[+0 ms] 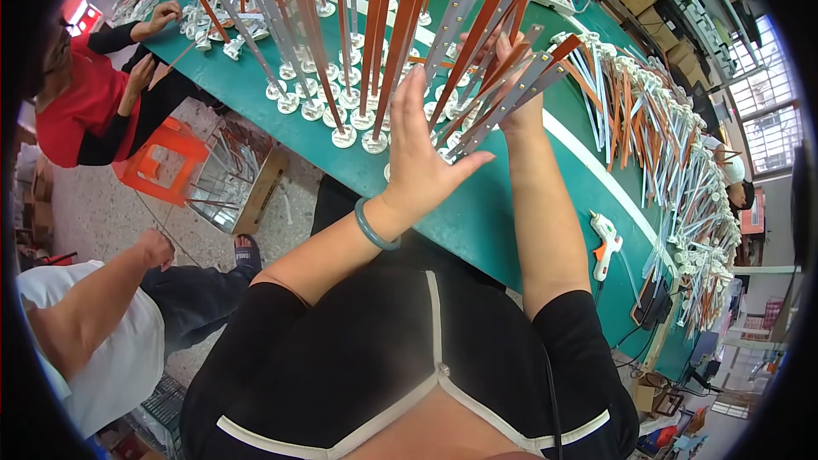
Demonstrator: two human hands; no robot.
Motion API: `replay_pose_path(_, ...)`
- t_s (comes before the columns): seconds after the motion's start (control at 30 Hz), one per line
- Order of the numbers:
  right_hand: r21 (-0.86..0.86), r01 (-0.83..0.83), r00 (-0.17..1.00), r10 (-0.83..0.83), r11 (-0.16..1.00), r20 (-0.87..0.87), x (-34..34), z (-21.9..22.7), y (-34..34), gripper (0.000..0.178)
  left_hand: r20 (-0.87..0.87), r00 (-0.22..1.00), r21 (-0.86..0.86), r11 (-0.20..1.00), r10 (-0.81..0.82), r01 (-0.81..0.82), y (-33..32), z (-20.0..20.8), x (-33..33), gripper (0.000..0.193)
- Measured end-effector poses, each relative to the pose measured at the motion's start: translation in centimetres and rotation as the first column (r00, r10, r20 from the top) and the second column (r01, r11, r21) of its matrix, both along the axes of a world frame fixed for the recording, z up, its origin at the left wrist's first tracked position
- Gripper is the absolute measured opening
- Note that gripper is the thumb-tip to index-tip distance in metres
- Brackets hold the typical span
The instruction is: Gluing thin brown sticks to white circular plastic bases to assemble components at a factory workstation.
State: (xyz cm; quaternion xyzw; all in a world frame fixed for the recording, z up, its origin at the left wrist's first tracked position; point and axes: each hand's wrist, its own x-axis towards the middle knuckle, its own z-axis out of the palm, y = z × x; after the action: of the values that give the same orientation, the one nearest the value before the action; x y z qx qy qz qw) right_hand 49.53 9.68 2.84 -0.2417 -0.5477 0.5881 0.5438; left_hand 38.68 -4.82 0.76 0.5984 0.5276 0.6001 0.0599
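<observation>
The person's left hand (416,146) is spread open at the near edge of a thicket of upright strips, fingers together and pointing up, thumb held out wide. The right hand (516,104) reaches in among them from the other side, its fingers partly bent; I can't tell whether it grips a strip or only touches one. Grey LED strips (450,27) and orange-brown strips (401,36) stand on round white bases (343,137) along the green table (460,234), those between the hands leaning to the right.

Beyond the right forearm lie a glue gun (606,245) with an orange grip and, farther along, a long heap of loose strips (682,175). A white power strip (554,0) sits behind the thicket. To the left, a co-worker in red (89,102) sits at the table by an orange stool (192,141), and someone in a white shirt (111,332) is nearer.

The strips in front cover much of the right hand's fingers, several tips run off the upper edge, and bases at the back crowd too closely to count.
</observation>
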Motion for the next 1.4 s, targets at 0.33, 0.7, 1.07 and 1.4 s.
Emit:
replay_pose_path(0.33,-0.1,-0.111,0.979,0.091,0.989,-0.182,0.7,0.2,-3.8,0.056,0.071,0.988,-0.117,0.982,-0.14,0.148,2.5,0.8,-0.1,0.122)
replay_pose_path(0.7,0.189,-0.295,0.947,0.261,0.937,0.186,3.1,2.4,-8.4,0.143,0.249,0.878,-0.055,0.899,-0.409,0.434,3.0,-0.7,0.9,0.093)
replay_pose_path(1.07,0.115,0.076,0.976,-0.097,0.99,0.194,3.1,4.6,-10.0,0.005,0.13,0.918,0.039,0.927,-0.375,0.373,-0.3,0.1,2.3,0.089)
replay_pose_path(1.4,0.254,-0.031,0.997,0.011,0.967,0.083,10.6,6.7,-9.1,0.024,0.154,0.875,-0.104,0.873,-0.458,0.476,-4.6,-4.8,-2.5,0.066)
